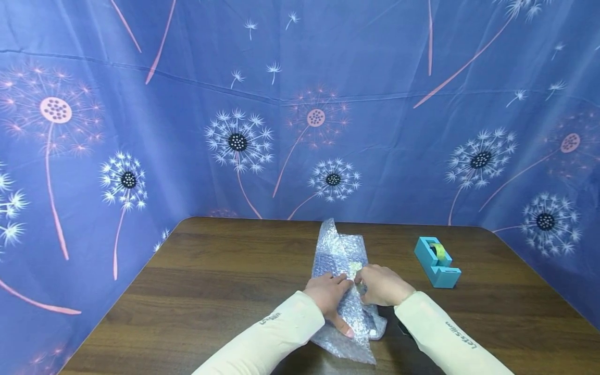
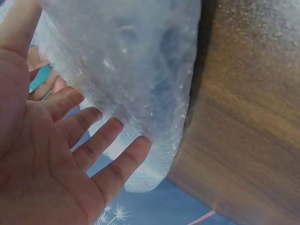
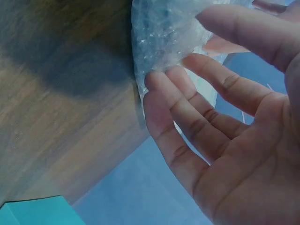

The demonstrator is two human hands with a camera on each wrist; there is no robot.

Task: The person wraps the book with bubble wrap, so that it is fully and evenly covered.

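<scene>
A bundle of clear bubble wrap (image 1: 330, 250) lies on the table, with a small pale yellow-green piece (image 1: 354, 267) on its top. My left hand (image 1: 326, 297) rests spread on the wrap, thumb toward the near end; in the left wrist view the fingers of the left hand (image 2: 61, 140) touch the bubble wrap (image 2: 140, 70). My right hand (image 1: 382, 285) is at the right side of the bundle, beside the yellow-green piece. In the right wrist view the bent fingertips of the right hand (image 3: 225, 122) touch the wrap's edge (image 3: 161, 33). What lies inside the wrap is unclear.
A turquoise tape dispenser (image 1: 438, 263) with a yellow-green roll stands on the wooden table (image 1: 225, 260) to the right. A small dark object, partly hidden, lies beneath the right forearm. Blue dandelion-print cloth (image 1: 281, 67) hangs behind the table and at its sides.
</scene>
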